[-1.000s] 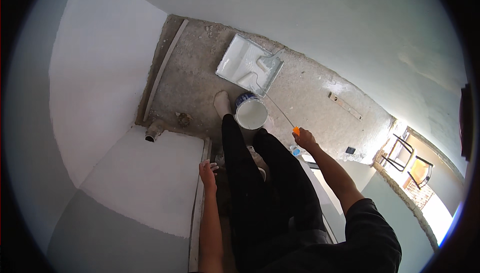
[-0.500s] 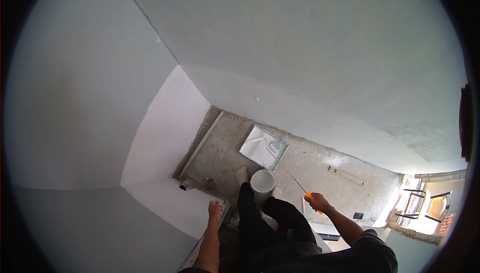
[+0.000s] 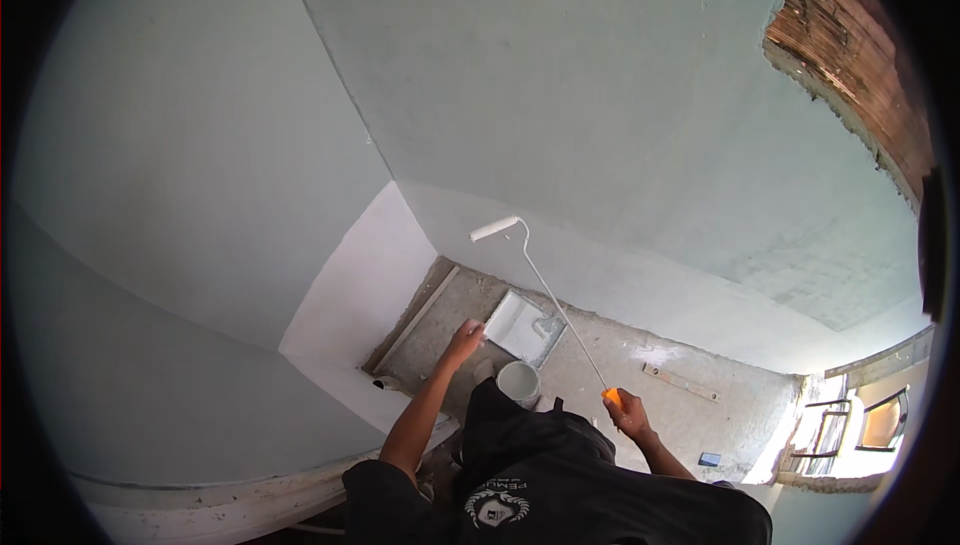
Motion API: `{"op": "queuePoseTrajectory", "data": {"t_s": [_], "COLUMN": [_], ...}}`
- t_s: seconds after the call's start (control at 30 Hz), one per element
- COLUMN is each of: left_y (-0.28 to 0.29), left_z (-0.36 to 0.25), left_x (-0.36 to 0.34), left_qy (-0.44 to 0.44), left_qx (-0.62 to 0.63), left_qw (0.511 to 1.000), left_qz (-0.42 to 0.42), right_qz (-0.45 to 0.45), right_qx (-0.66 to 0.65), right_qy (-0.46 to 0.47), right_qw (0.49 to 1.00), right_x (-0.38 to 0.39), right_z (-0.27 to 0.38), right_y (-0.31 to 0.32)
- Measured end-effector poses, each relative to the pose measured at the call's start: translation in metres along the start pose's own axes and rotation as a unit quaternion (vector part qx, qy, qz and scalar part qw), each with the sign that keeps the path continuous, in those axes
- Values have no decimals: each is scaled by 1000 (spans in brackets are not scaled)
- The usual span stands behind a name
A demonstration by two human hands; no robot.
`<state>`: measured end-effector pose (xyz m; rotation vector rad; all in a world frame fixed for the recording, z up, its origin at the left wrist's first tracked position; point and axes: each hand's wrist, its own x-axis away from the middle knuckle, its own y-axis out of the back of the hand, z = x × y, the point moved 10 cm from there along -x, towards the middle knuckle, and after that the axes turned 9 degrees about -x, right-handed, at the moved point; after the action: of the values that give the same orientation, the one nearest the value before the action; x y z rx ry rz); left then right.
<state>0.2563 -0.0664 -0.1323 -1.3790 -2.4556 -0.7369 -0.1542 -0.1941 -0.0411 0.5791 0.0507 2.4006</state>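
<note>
My right hand (image 3: 625, 411) grips the orange handle (image 3: 612, 397) of a long-rod paint roller, whose white roller head (image 3: 492, 228) is raised against the backdrop of the wall (image 3: 600, 105). My left hand (image 3: 468, 337) has its fingers curled, with whitish fingertips; whether anything is in them is hidden. It appears in front of the paint tray (image 3: 520, 325) on the floor, which holds white paint and a second roller (image 3: 546, 326). A bucket of white paint (image 3: 518, 381) stands just below the tray, partly hidden by my dark clothing.
A long strip (image 3: 420, 315) lies along the left wall (image 3: 340, 275), near a pipe stub (image 3: 385, 384). On the right are a level (image 3: 680, 382), a small dark object (image 3: 709, 459) and a doorway with chairs (image 3: 880, 417) beyond. Rough exposed boards (image 3: 840, 55) show at upper right.
My right hand has lifted the roller out of the tray, head upward. My left hand has moved up and rightward, its fingers more curled. The view has tilted up toward the walls.
</note>
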Motion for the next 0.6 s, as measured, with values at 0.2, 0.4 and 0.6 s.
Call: {"op": "queuePoseTrajectory", "data": {"t_s": [0.2, 0.4, 0.6], "left_y": [-66, -105, -87], "left_z": [-148, -223, -234], "left_x": [8, 1, -45], "left_qy": [-81, -103, -136], "left_qx": [33, 218, 225], "left_qw": [989, 967, 964], "left_qz": [117, 88, -37], "right_qz": [-73, -168, -208], "right_qx": [-23, 158, 177], "right_qy": [99, 137, 154], "right_qw": [992, 963, 950], "right_x": [7, 5, -21], "right_z": [31, 80, 112], "right_y": [4, 16, 8]}}
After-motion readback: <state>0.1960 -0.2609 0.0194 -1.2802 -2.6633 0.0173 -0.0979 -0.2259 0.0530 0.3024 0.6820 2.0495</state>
